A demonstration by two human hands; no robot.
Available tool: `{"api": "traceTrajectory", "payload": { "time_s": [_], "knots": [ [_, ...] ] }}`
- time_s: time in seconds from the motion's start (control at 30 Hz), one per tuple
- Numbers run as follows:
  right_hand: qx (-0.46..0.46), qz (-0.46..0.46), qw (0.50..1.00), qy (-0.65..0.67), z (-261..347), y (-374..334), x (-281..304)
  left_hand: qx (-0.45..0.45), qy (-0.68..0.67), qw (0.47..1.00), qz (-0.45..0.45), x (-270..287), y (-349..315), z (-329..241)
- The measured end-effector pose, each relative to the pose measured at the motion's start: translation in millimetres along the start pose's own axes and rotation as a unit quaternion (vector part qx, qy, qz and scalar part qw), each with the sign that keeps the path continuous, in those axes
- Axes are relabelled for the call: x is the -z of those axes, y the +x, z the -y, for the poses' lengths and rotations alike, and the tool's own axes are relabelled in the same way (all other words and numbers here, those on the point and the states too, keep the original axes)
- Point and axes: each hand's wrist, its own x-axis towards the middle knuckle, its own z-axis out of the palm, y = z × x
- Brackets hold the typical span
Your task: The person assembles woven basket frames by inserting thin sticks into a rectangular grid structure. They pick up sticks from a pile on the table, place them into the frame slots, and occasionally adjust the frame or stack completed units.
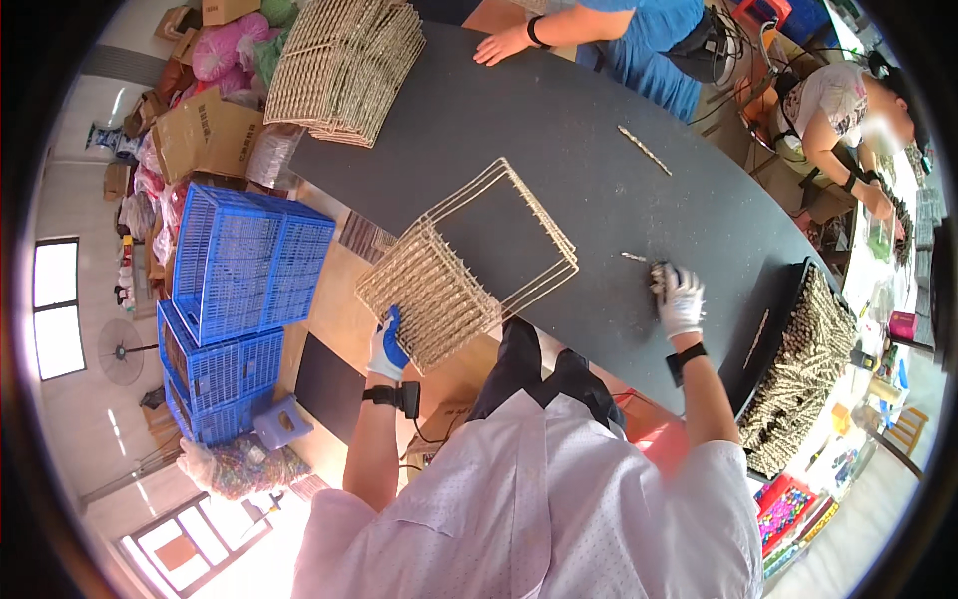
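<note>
A stack of square frames wound in beige twisted cord (429, 295) leans over the near edge of the table, its far frames fanned apart. My left hand (389, 344), in a white and blue glove, grips the stack's lower left edge. My right hand (681, 299), in a white glove, rests on the dark table (599, 180) with its fingers closed over a small bunch of short twisted beige pieces (658, 278). The fingers partly hide that bunch. Just left of it lies one short piece (633, 257).
A taller stack of similar frames (344, 70) stands at the far left. Another twisted piece (645, 150) lies farther off. A black tray (758, 344) full of such pieces sits at right. Blue crates (249, 260) are piled at left. A co-worker's hand (502, 45) rests on the far edge.
</note>
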Motion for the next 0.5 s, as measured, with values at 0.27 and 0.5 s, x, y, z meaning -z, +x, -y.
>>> {"api": "traceTrajectory", "payload": {
  "time_s": [0.27, 0.5],
  "knots": [
    [-0.194, 0.086, 0.975, -0.067, -64, 19, 41, 0.003, 0.026, 1.000, 0.011, -45, 17, -2],
    [-0.105, -0.029, 0.994, 0.032, -41, 34, 93, -0.064, 0.185, 0.977, 0.086, -95, 36, -39]
  ]
}}
